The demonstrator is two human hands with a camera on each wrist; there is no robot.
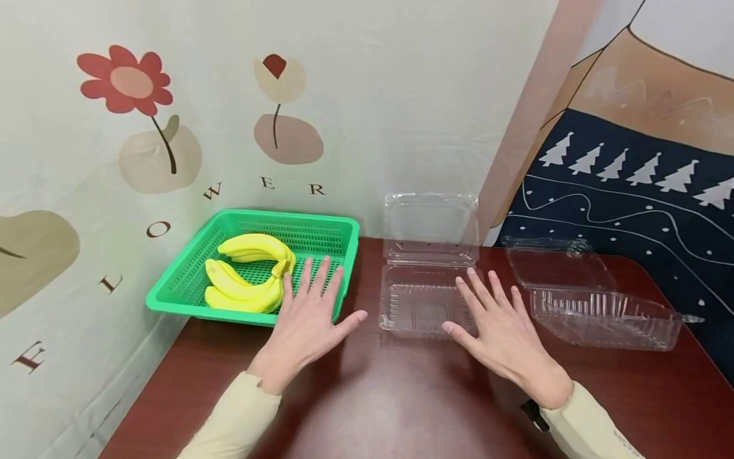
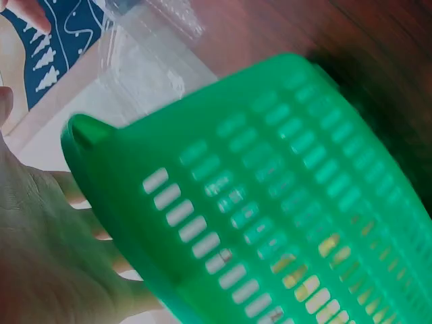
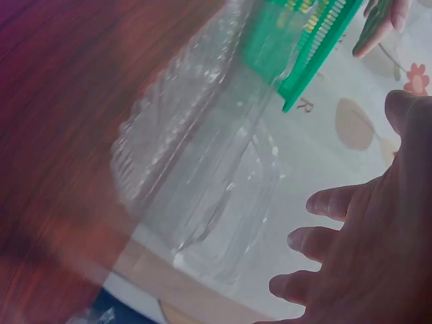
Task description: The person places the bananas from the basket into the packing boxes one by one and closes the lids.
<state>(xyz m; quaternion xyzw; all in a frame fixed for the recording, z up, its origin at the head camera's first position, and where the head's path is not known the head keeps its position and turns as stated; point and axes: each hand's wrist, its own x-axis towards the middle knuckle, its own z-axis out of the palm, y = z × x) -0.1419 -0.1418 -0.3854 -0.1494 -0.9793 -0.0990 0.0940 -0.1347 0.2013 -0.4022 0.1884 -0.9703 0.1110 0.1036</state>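
Both hands hover palms down with fingers spread, holding nothing. My left hand (image 1: 308,328) overlaps the front right corner of a green plastic basket (image 1: 172,302) in the head view. Inside the basket lie two bunches of yellow bananas (image 1: 243,290). In the left wrist view the fingers (image 2: 74,223) pass beside the basket's rim (image 2: 101,175). My right hand (image 1: 504,335) is over the front right part of a clear plastic clamshell box (image 1: 413,306), whose lid (image 1: 431,223) stands raised at the back. The right wrist view shows this hand (image 3: 364,243) apart from the box (image 3: 202,162).
A second clear clamshell box (image 1: 608,322) sits at the right of the dark red table (image 1: 390,408), its lid (image 1: 559,268) tipped back. Behind the table hangs a pale cloth (image 1: 367,115) with flower prints; a dark blue panel (image 1: 619,197) with white trees is at the right.
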